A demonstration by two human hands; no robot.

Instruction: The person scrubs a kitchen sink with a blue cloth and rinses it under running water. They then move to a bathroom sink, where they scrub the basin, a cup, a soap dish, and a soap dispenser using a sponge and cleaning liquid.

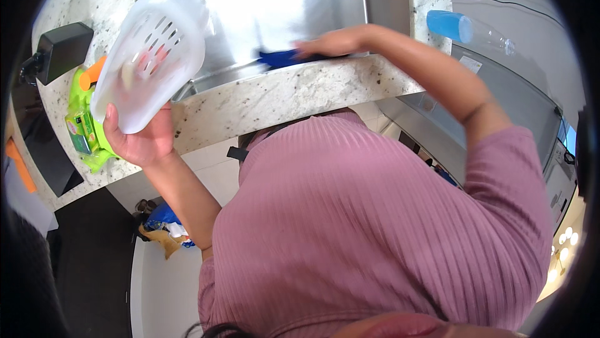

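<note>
My left hand (147, 141) is closed on the near end of a white translucent plastic strainer (178, 44) with slots in its base. It holds the strainer tilted above the counter, left of the sink. Reddish shapes show through the plastic; I cannot make out what they are. Down at the front wall of the steel sink (300, 6), my right hand (328, 44) presses on a dark blue cloth (278, 58). That hand and the cloth are smeared by motion, and its fingertips are partly hidden.
A bright green holder (100, 156) with a green sponge pack (80, 131) stands on the speckled counter (269, 91) at left, beside an orange item (92, 74) and a black box-shaped container (65, 50). At right lies a clear bottle with blue liquid (450, 26).
</note>
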